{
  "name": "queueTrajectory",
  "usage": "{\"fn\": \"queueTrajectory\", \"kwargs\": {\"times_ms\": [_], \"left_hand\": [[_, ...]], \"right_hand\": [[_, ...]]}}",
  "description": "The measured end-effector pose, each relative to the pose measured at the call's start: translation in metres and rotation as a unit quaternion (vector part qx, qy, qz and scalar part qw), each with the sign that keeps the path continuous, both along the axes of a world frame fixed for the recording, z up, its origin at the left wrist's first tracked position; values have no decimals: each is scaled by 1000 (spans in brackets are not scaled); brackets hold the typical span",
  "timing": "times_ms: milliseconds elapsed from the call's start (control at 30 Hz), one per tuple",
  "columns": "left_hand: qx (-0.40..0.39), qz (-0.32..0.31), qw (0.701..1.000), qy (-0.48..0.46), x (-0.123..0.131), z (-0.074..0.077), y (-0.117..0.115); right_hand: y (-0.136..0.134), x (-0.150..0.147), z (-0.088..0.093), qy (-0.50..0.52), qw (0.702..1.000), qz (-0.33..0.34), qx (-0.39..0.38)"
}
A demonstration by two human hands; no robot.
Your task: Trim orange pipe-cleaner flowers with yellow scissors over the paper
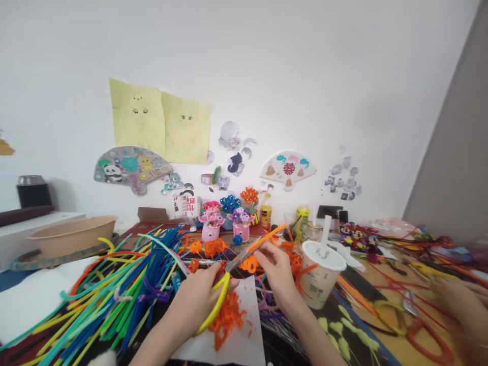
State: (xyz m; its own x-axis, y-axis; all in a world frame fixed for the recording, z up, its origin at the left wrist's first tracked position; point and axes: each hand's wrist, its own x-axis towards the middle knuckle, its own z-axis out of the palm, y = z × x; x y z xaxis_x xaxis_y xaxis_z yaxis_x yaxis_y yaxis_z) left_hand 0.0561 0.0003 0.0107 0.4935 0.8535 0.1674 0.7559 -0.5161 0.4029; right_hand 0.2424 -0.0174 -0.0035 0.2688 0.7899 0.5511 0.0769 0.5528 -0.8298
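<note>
My left hand [204, 295] is closed on yellow-handled scissors [213, 315], whose blades point up and to the right. An orange pipe cleaner [272, 235] is pinched in the fingers of my right hand [276, 274], and the blades lie along or against it. Whether they are cutting into it I cannot tell. Below both hands, orange fuzz clippings [229, 317] are heaped on a white sheet of paper [253, 305]. Just behind my fingers are several orange pipe-cleaner flowers [215, 247].
Many coloured pipe cleaners [129, 284] spread across the left. A lidded drink cup [322, 277] with a straw stands close to my right hand. Finished flower pots [210, 231] line the back. Another person's hand [457, 305] is at the right, near red-handled scissors [427, 340].
</note>
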Motion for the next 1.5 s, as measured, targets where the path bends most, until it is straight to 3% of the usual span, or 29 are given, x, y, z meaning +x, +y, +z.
{"fn": "queueTrajectory", "kwargs": {"times_ms": [433, 867, 1300, 1500], "left_hand": [[9, -13, 998, 63, 2, 7, -6], [39, 0, 997, 60, -2, 0, 3], [29, -13, 999, 44, -7, 3, 0], [29, -4, 997, 75, -2, 7, -5]], "right_hand": [[-2, 0, 3, -8, 1000, -7, 7], [-1, 7, -1, -32, 999, -12, -8], [-1, 9, 0, -54, 997, -46, -15], [-2, 3, 0, -63, 998, -1, -16]]}}
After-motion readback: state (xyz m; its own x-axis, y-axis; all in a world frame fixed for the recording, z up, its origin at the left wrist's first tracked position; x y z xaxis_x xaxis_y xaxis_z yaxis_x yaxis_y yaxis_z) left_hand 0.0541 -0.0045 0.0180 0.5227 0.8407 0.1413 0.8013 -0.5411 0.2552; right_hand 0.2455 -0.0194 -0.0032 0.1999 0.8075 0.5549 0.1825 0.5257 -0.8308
